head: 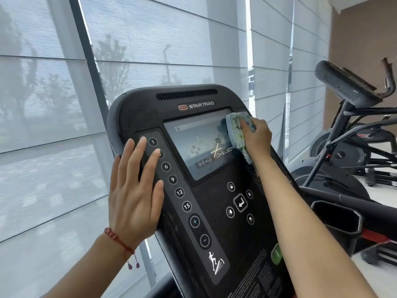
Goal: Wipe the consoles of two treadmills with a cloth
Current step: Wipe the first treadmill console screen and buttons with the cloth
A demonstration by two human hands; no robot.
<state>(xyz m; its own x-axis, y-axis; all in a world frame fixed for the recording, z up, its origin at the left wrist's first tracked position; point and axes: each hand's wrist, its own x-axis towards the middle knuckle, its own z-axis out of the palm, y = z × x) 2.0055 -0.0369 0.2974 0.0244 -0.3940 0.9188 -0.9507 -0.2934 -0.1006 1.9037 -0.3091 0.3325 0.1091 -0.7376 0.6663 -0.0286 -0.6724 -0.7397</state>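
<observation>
A black treadmill console (206,211) fills the middle of the view, tilted, with a grey screen (197,143) in its upper half and a column of numbered buttons down its left side. My right hand (256,137) presses a folded pale blue cloth (237,131) against the screen's right edge. My left hand (135,190) lies flat with fingers apart on the console's left edge, over the upper buttons. A red cord bracelet is on my left wrist.
Grey window blinds (53,104) hang behind and to the left of the console. To the right stands another black exercise machine (348,130) with its own console. A black cup holder (335,218) sits low on the right, above a pale floor.
</observation>
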